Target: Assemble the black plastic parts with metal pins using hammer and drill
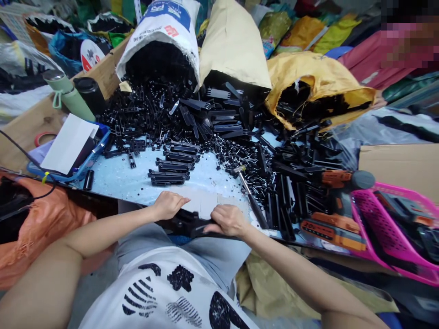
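Both hands grip one long black plastic part at the table's front edge, just above the lap. My left hand is closed round its left end, thumb pointing right. Round the right end, the fingers of my right hand are curled. Beyond the hands, several black folded assemblies lie in a stacked row on the light blue table top. A hammer rests to the right of my right hand, its head pointing away. Short metal pins with black heads are heaped behind it.
Sacks, one white, one cream and one yellow, spill black parts across the back. At right are an orange cordless drill and a pink basket. A blue tray and green bottle stand left.
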